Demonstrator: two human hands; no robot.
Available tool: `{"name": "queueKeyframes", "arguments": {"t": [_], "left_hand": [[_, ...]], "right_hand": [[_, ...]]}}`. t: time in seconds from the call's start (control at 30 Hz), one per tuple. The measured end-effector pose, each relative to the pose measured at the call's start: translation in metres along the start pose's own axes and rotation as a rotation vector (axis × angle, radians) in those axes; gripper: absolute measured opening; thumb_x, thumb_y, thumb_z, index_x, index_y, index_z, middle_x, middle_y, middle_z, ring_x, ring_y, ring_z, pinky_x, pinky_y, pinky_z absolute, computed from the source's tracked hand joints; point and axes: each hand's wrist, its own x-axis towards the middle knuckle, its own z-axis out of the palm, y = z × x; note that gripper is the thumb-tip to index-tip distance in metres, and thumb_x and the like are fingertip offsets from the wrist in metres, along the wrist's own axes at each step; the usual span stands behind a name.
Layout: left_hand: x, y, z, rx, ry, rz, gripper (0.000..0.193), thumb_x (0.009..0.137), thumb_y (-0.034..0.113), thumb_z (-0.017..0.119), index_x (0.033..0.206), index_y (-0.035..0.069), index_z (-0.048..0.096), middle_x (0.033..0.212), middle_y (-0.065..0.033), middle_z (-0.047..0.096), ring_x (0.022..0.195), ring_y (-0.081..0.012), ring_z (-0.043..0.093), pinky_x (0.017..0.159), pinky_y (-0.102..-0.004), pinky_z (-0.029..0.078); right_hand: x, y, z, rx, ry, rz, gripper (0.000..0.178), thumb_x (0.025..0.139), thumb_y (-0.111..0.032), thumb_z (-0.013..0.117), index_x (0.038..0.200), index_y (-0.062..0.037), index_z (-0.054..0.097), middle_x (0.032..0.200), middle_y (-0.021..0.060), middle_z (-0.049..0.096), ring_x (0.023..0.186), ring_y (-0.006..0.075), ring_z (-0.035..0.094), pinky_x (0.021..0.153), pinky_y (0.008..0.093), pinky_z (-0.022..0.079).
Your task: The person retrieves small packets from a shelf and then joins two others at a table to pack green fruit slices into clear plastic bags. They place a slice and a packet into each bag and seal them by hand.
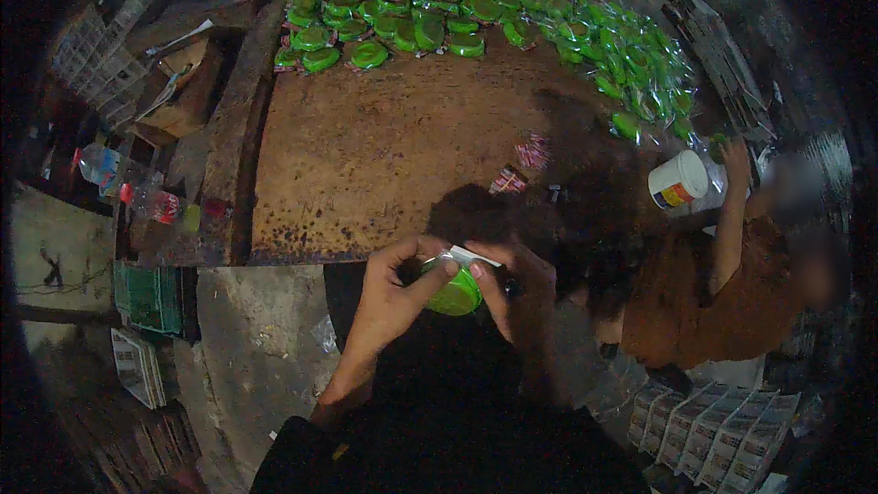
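Note:
Close to my body, below the table's near edge, both hands hold a round green item in clear film [455, 295]. A small white strip [476, 256] lies across its top edge, pinched under my thumbs and fingers. My left hand [401, 276] is closed on the left side of the item, thumb pressing on its face. From the right, my right hand [518, 285] grips the same item and the strip's right end; several of its fingers are in shadow. On the table beyond lie small printed red-and-white labels [508, 180] and a pile of pink-and-white slips [532, 152].
Many green wrapped items [393, 9] cover the table's [347, 146] far side, with a shiny heap [631, 55] at right. A white bucket [679, 179] stands near a co-worker in brown [704, 293], whose arm reaches past it. Plastic bottles [151, 201] lie at left.

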Motion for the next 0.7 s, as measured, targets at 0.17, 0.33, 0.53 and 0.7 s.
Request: {"name": "queueKeyframes", "arguments": {"t": [0.17,0.33,0.53,0.7], "left_hand": [[-0.004,0.009,0.001,-0.069,-0.016,0.013,0.014,0.091,0.005,0.076,0.103,0.001,0.072,0.099,-0.0045,0.074,0.092,-0.0093,0.066,0.085,-0.0268,0.052],[-0.002,0.006,0.001,-0.052,-0.017,0.064,0.013,0.090,0.002,0.075,0.102,0.001,0.072,0.099,-0.0046,0.074,0.093,-0.0100,0.067,0.086,-0.0272,0.052],[0.001,0.002,-0.002,-0.124,-0.052,0.142,0.013,0.087,-0.004,0.076,0.098,0.001,0.071,0.098,-0.0052,0.073,0.093,-0.0114,0.066,0.086,-0.0281,0.052],[0.000,0.009,-0.001,-0.111,-0.020,0.150,0.015,0.085,-0.005,0.077,0.097,0.001,0.071,0.097,-0.0060,0.072,0.092,-0.0124,0.066,0.085,-0.0277,0.051]], "right_hand": [[-0.001,-0.020,-0.002,-0.107,0.059,-0.259,0.031,0.082,0.002,0.079,0.111,-0.0067,0.072,0.098,0.0144,0.074,0.080,0.0271,0.074,0.064,0.0340,0.058],[0.000,-0.022,0.001,0.010,0.045,-0.254,0.024,0.082,0.006,0.077,0.104,-0.0012,0.071,0.105,0.0154,0.073,0.091,0.0272,0.074,0.074,0.0342,0.059],[0.001,-0.017,0.004,0.167,0.027,0.006,0.021,0.085,-0.001,0.078,0.104,-0.0049,0.070,0.095,0.0131,0.071,0.082,0.0271,0.072,0.071,0.0337,0.057],[0.002,-0.010,0.003,0.140,-0.009,-0.010,0.017,0.087,-0.001,0.075,0.102,-0.0043,0.068,0.095,0.0144,0.070,0.083,0.0288,0.071,0.073,0.0358,0.056]]}}
